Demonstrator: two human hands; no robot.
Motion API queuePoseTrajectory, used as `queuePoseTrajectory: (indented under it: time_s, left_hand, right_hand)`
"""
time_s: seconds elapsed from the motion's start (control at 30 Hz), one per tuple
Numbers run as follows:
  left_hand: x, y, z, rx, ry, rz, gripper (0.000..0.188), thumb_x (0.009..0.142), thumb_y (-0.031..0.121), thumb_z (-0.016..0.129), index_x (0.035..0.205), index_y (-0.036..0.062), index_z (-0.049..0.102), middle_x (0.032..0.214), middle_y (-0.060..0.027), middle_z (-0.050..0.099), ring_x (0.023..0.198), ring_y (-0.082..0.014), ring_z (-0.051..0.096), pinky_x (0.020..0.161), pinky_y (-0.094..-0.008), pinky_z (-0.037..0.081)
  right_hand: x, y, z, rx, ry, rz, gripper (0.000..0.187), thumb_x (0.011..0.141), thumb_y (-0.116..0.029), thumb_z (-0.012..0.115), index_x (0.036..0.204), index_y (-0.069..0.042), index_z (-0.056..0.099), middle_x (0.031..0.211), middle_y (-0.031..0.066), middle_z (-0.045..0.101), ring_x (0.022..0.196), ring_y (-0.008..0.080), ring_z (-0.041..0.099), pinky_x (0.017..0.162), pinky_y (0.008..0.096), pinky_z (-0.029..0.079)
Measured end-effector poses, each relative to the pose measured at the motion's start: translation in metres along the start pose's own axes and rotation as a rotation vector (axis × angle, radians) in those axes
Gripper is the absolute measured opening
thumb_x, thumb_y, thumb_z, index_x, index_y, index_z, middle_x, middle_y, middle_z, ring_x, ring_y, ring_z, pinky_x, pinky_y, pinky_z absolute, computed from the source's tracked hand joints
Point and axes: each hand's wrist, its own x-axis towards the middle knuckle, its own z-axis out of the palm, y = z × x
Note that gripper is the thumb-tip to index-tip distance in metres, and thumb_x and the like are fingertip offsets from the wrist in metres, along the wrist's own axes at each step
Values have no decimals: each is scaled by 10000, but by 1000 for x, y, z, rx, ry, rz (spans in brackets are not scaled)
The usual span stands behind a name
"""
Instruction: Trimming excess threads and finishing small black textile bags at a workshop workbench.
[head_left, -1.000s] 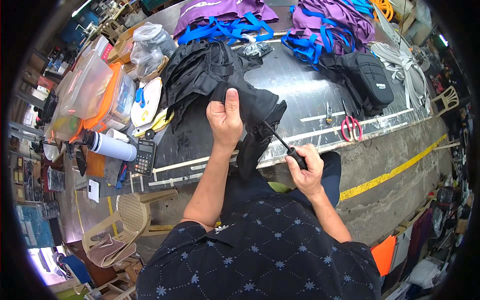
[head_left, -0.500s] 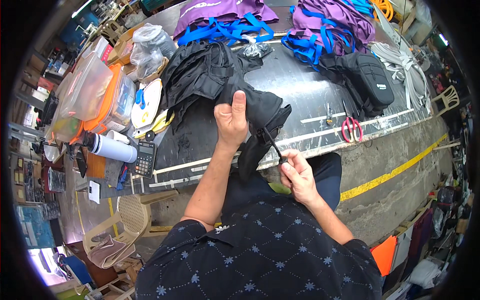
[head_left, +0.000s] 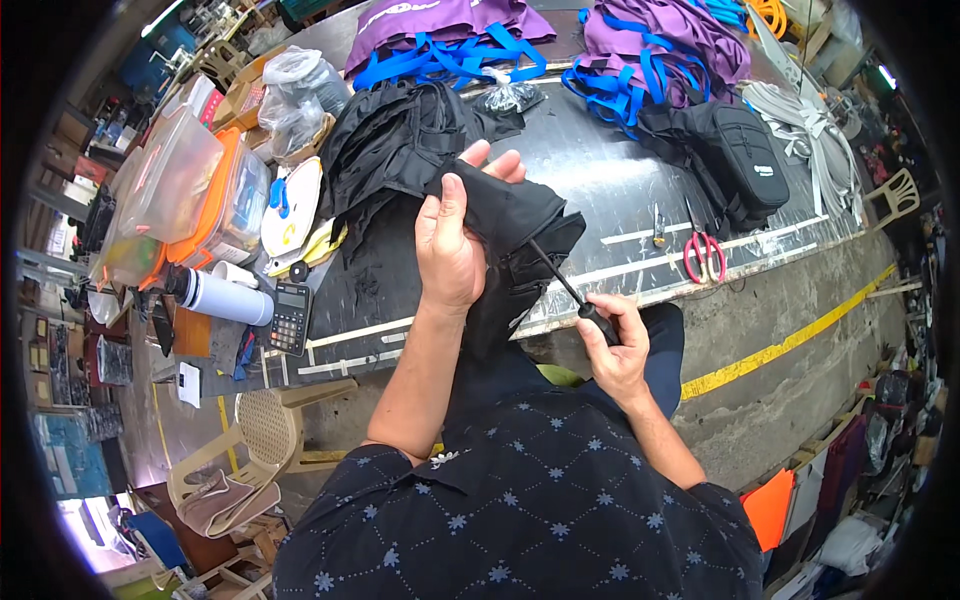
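Note:
Black bag fabric [head_left: 510, 205] bunches over the near edge of the table in front of me. My left hand [head_left: 452, 255] grips it, thumb up, with fingertips showing past the fold. In my right hand [head_left: 622, 352] is a black-handled screwdriver [head_left: 560, 275], held by the handle between thumb and fingers. Its long dark shaft slants up and left to the fabric beside my left hand. The tip is hidden at the cloth, so I cannot tell whether it goes inside. Behind this, a larger heap of black bags [head_left: 395, 140] lies against the held piece.
Red-handled scissors [head_left: 704, 258] and a small cutter [head_left: 658, 228] lie right of my work, near a black sling bag [head_left: 740, 165]. Purple bags [head_left: 455, 22] with blue straps fill the back. Leftward are a calculator [head_left: 291, 318], a bottle [head_left: 228, 298] and plastic boxes [head_left: 205, 225].
My left hand has turned and opened its grip wider around the fabric, its fingertips now showing. The right hand has drawn slightly right and down, and more of the screwdriver's shaft is visible.

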Motion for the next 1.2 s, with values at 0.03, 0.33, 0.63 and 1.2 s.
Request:
queuePoseTrajectory:
  time_s: [0.03,0.33,0.63,1.2]
  left_hand:
    - [-1,1,1,-35,-1,-2,515,1138,332,425,1436,-85,475,1349,-272,637,1242,-322,646,1066,-453,536]
    - [-2,-3,-2,-13,-11,-16,471,1132,325,446,1375,-69,532,1288,-258,675,1196,-315,674,1047,-462,548]
    - [2,18,0,-234,-61,-101,528,1143,325,389,1496,-65,435,1506,-291,508,1408,-402,507,1171,-522,437]
    - [-12,11,9,-203,5,-38,505,1114,347,488,1420,-53,523,1391,-263,614,1288,-358,616,1115,-504,494]
  right_hand:
    - [-2,-1,2,92,9,57,310,917,-21,758,1207,-16,648,941,32,564,861,125,527,791,257,443]
    - [4,-3,3,-111,74,-152,328,883,-24,790,1182,-16,656,928,87,625,812,190,573,750,291,470]
    - [-1,10,-10,-123,84,-135,333,862,-13,792,1170,-2,663,902,86,607,784,200,578,719,308,469]
    - [-13,11,5,-34,49,-99,334,858,-36,794,1165,-13,667,893,112,643,753,226,625,692,318,498]
